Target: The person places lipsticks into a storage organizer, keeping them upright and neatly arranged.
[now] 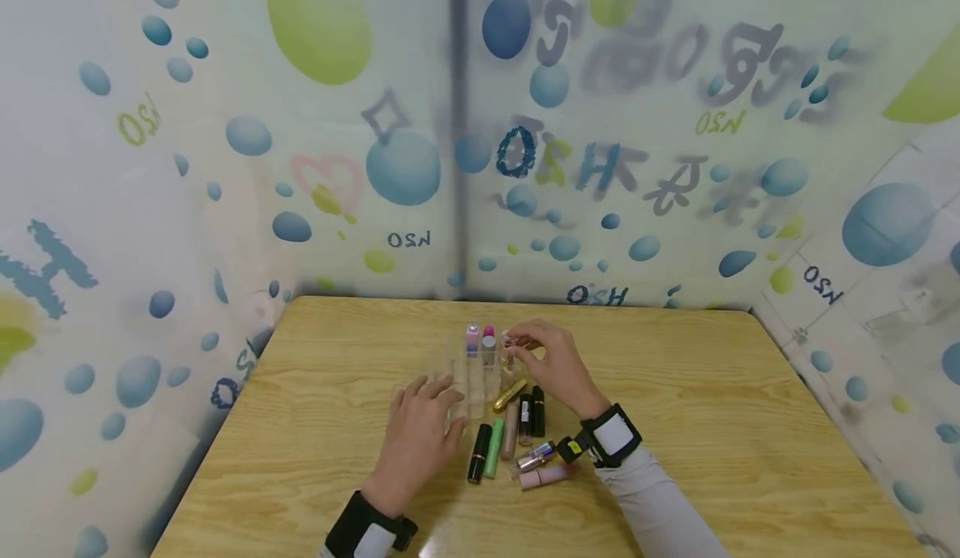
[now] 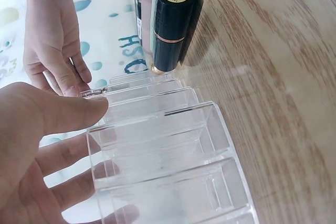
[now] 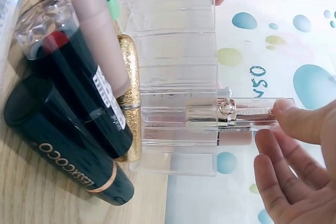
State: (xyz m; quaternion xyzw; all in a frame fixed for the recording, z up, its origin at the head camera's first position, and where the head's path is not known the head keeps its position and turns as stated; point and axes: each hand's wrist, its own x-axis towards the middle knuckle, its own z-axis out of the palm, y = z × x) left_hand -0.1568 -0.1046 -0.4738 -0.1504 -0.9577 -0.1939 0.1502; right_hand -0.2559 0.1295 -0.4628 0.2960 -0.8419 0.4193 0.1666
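Observation:
A clear, divided lipstick organizer (image 1: pixel 468 383) lies on the wooden table. My left hand (image 1: pixel 422 433) grips its left end, the thumb at the upper edge and the fingers behind the transparent wall in the left wrist view. At the far right end, my right hand (image 1: pixel 558 366) pinches the tip of a clear-capped lipstick (image 3: pixel 254 115) between thumb and forefinger. This lipstick's gold base sits inside one compartment. Beside it in the organizer stand a purple-and-pink lipstick (image 1: pixel 472 338) and a silver-topped one (image 1: pixel 488 350).
Several tubes lie in front of the organizer: a gold one (image 1: pixel 510 395), a mauve one (image 1: pixel 510 430), a green one (image 1: pixel 493 448), a black one (image 1: pixel 479 454), a silver one (image 1: pixel 536 455) and a pink one (image 1: pixel 546 477). A patterned curtain (image 1: pixel 405 258) hangs behind the table.

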